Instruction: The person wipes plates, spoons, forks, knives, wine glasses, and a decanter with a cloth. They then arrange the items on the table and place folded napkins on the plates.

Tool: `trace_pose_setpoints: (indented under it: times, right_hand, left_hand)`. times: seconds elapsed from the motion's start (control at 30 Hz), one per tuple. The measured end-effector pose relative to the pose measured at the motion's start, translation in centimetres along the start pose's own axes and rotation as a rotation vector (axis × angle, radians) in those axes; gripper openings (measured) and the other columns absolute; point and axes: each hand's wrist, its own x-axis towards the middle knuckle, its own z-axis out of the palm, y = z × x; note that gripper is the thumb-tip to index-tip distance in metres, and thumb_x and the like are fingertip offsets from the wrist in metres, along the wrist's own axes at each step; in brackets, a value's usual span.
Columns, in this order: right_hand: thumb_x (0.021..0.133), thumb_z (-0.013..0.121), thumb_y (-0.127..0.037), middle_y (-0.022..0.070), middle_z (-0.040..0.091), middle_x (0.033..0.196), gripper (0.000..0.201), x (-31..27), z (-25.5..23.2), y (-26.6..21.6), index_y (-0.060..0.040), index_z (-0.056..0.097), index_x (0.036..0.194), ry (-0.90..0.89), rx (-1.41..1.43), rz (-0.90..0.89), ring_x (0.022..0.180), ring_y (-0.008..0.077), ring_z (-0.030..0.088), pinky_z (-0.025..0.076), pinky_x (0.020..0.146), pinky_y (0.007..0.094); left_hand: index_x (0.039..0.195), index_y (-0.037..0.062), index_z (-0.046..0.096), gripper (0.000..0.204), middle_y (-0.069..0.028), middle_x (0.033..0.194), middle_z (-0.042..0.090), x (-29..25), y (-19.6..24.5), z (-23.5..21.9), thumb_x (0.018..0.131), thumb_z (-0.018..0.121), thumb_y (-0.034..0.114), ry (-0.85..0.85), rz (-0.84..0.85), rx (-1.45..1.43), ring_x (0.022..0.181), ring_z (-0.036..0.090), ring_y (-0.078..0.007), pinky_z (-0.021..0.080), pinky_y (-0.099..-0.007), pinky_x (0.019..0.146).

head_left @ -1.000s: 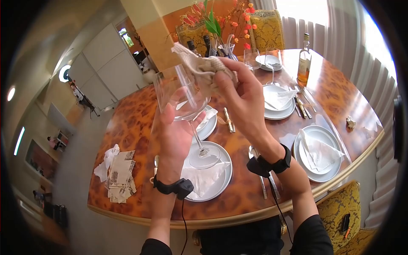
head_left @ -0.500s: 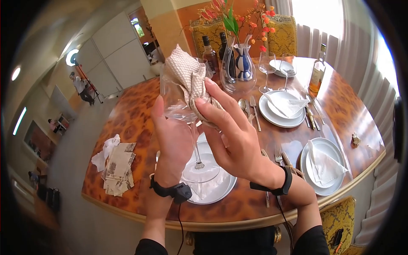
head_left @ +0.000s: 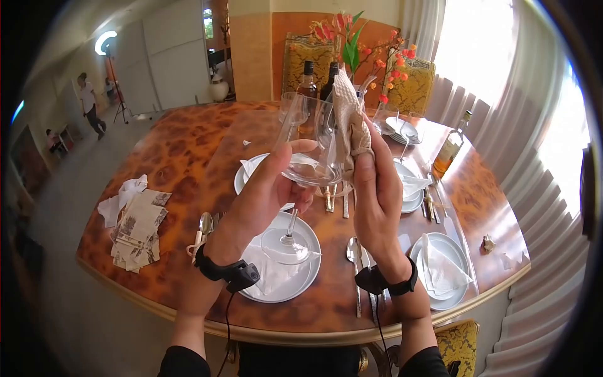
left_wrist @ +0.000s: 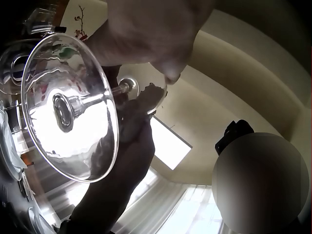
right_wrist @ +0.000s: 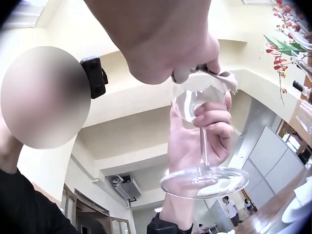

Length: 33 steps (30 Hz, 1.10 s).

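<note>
In the head view my left hand (head_left: pixel 254 201) holds a clear wine glass (head_left: pixel 304 169) under its bowl, with fingers curled round where bowl and stem meet. The glass is tilted, its foot over a napkin-topped plate. My right hand (head_left: pixel 379 207) pinches a beige textured cloth (head_left: pixel 349 122) and lays it along the right side of the bowl. From the left wrist, the round glass foot (left_wrist: pixel 68 109) fills the near part of the view. The right wrist view shows left fingers (right_wrist: pixel 217 119) wrapped about the upper stem and the cloth (right_wrist: pixel 227 80) at the rim.
Below the glass sits a white plate (head_left: pixel 312 286) with a spoon (head_left: pixel 353 251) and other cutlery to its right. Another plate (head_left: pixel 465 295) stands further right. Printed paper napkins (head_left: pixel 138 232) lie at left. Bottles and flowers (head_left: pixel 389 69) stand at the back, a liquor bottle (head_left: pixel 449 147) at right.
The right hand with the cloth went from the bowl's upper right across its front, then back to its right side. The left hand keeps hold of the glass. The head view has tilted up.
</note>
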Motion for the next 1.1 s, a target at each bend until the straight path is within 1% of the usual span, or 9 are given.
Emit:
trace_pose_setpoints:
  times: [0.23, 0.33, 0.47, 0.63, 0.73, 0.83, 1.0, 1.07, 1.1]
  right_hand:
    - [0.1, 0.043, -0.006, 0.0196, 0.054, 0.133, 0.036, 0.8, -1.7, 0.1, 0.0049, 0.05, 0.133, 0.055, -0.264, -0.254, 0.123, 0.024, 0.052, 0.039, 0.102, 0.035]
    - [0.099, 0.047, -0.008, 0.0109, 0.06, 0.116, 0.026, 0.6, -2.3, -1.8, 0.0031, 0.055, 0.121, 0.008, -0.116, 0.018, 0.101, 0.0143, 0.058, 0.047, 0.087, 0.0276]
    - [0.096, 0.054, -0.005, 0.0067, 0.061, 0.097, 0.013, 1.3, -2.4, -0.2, 0.0013, 0.057, 0.106, 0.186, 0.02, 0.073, 0.088, 0.011, 0.058, 0.047, 0.08, 0.0256]
    - [0.088, 0.06, 0.001, 0.0096, 0.058, 0.1, 0.017, 1.2, -3.0, -0.2, 0.0008, 0.062, 0.105, -0.025, -0.245, 0.07, 0.088, 0.0138, 0.059, 0.048, 0.075, 0.0271]
    - [0.076, 0.064, 0.007, 0.0091, 0.061, 0.095, 0.021, 1.3, -2.3, -0.2, 0.0, 0.068, 0.096, 0.069, -0.294, -0.197, 0.085, 0.02, 0.061, 0.048, 0.074, 0.0273]
    - [0.074, 0.065, 0.006, 0.0096, 0.061, 0.096, 0.024, 0.8, -2.0, -0.9, 0.0002, 0.067, 0.097, -0.064, -0.366, -0.195, 0.085, 0.0186, 0.061, 0.049, 0.074, 0.0278]
    - [0.073, 0.067, 0.005, 0.0111, 0.066, 0.089, 0.018, 0.7, -1.7, -1.6, 0.0009, 0.065, 0.091, -0.054, -0.305, 0.065, 0.084, 0.023, 0.062, 0.05, 0.075, 0.0315]
    - [0.078, 0.064, 0.002, 0.0131, 0.066, 0.089, 0.014, 1.5, -2.3, -1.0, 0.0013, 0.063, 0.092, -0.314, -0.472, -0.352, 0.083, 0.0282, 0.062, 0.05, 0.076, 0.0346]
    - [0.078, 0.064, 0.002, 0.0131, 0.066, 0.089, 0.014, 1.6, -2.5, -1.0, 0.0013, 0.063, 0.092, -0.317, -0.472, -0.354, 0.083, 0.0282, 0.062, 0.05, 0.076, 0.0346]
  left_hand:
    - [0.134, 0.0083, 0.043, 0.058, -0.0072, 0.092, 0.062, -0.3, -0.6, -1.2, 0.097, 0.048, 0.053, -0.121, -0.143, -0.089, 0.065, 0.054, -0.0143, 0.041, -0.0265, 0.052]
    - [0.133, 0.008, 0.043, 0.06, -0.0071, 0.09, 0.06, -0.1, -0.1, -2.0, 0.095, 0.052, 0.054, -0.169, -0.184, -0.05, 0.062, 0.052, -0.0119, 0.039, -0.0244, 0.051]
    - [0.129, 0.0061, 0.045, 0.063, -0.0053, 0.081, 0.056, -0.1, 0.7, -2.1, 0.091, 0.057, 0.055, -0.118, -0.011, 0.462, 0.06, 0.049, -0.0058, 0.037, -0.0224, 0.051]
    - [0.128, -0.0007, 0.049, 0.067, -0.0024, 0.079, 0.053, 0.3, 0.9, -3.1, 0.091, 0.058, 0.055, -0.076, 0.064, 0.822, 0.066, 0.047, -0.0041, 0.036, -0.0231, 0.054]
    - [0.122, -0.0026, 0.056, 0.064, -0.0014, 0.076, 0.053, 0.7, 1.3, -2.5, 0.092, 0.052, 0.054, 0.066, 0.29, 0.71, 0.073, 0.048, -0.0063, 0.037, -0.0237, 0.062]
    - [0.114, -0.0036, 0.061, 0.063, -0.0019, 0.08, 0.055, 0.1, 2.3, -2.6, 0.093, 0.048, 0.054, 0.034, 0.147, 0.737, 0.078, 0.049, -0.0082, 0.038, -0.0244, 0.067]
    - [0.106, -0.0046, 0.063, 0.063, -0.0028, 0.082, 0.058, 0.3, 2.2, -2.9, 0.093, 0.046, 0.054, -0.024, 0.172, 0.746, 0.076, 0.05, -0.0097, 0.039, -0.0253, 0.067]
    - [0.104, -0.0045, 0.064, 0.063, -0.0031, 0.081, 0.058, 0.2, 2.4, -3.2, 0.093, 0.046, 0.054, -0.032, 0.161, 0.775, 0.075, 0.05, -0.0103, 0.039, -0.0259, 0.066]
    - [0.103, -0.0042, 0.064, 0.063, -0.0034, 0.081, 0.059, 0.4, 2.1, -3.7, 0.093, 0.044, 0.055, -0.031, 0.173, 0.797, 0.074, 0.05, -0.0106, 0.039, -0.0263, 0.065]
